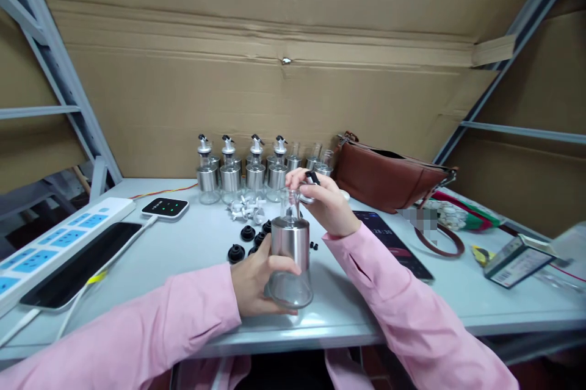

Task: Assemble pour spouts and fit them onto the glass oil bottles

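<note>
Pink sleeves reach over a pale grey table [183, 256] walled by cardboard and metal shelf posts; from the left lie a power strip [55, 237], a dark phone [77, 268], black stoppers [242, 243] and a back row of finished bottles [242, 173]; the left hand [256, 280] grips a glass bottle [290, 256] with a steel band, upright near the front edge; the right hand [323, 201] pinches a pourer cap [311, 185] at its neck, fingers hiding most of it; a brown bag [389, 176] sits right.
</note>
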`<state>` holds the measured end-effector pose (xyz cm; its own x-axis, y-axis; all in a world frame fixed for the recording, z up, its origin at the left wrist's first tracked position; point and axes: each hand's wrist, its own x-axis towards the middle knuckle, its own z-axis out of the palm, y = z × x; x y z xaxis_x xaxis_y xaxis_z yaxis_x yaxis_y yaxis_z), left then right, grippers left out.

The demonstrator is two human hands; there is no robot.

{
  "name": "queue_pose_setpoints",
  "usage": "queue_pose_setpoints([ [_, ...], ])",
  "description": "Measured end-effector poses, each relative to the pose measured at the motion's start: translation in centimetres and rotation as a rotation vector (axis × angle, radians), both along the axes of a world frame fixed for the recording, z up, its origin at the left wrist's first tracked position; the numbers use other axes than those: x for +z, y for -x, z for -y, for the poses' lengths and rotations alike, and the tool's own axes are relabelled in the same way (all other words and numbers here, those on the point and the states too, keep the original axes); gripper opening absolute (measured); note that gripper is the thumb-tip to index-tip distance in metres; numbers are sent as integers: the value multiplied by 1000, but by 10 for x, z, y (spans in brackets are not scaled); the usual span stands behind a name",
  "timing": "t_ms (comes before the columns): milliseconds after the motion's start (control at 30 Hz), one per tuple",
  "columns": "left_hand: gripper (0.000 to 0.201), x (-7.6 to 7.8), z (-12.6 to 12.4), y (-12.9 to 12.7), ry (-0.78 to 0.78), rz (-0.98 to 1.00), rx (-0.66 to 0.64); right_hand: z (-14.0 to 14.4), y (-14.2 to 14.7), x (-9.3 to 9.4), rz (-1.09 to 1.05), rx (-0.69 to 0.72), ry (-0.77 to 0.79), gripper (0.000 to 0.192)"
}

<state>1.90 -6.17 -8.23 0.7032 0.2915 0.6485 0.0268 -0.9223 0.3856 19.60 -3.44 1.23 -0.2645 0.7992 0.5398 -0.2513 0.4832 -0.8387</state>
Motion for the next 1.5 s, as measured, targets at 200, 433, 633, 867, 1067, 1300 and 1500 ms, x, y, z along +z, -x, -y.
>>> queue_pose_setpoints([
  [200,53,3,0,0,45,-40,63,-2,2,-5,46,4,-14,4],
  [433,52,2,3,0,128,-4,37,-4,4,-7,47,2,-14,4],
  [633,43,-1,4,-2,231,-7,89,-3,6,-7,37,-66,84,7],
  [867,44,-2,2,-3,308,-14,56,-8,8,-8,-286,-89,146,43],
  [1067,44,-3,1,-3,310,-43,42,-19,8,-11,-250,-282,158,47],
  [1300,44,-5,0,-3,359,-54,13,-13,9,-12,-238,-387,-13,34],
  [1500,42,-1,2,-3,309,-92,40,-8,13,-11,-232,-450,-152,28],
])
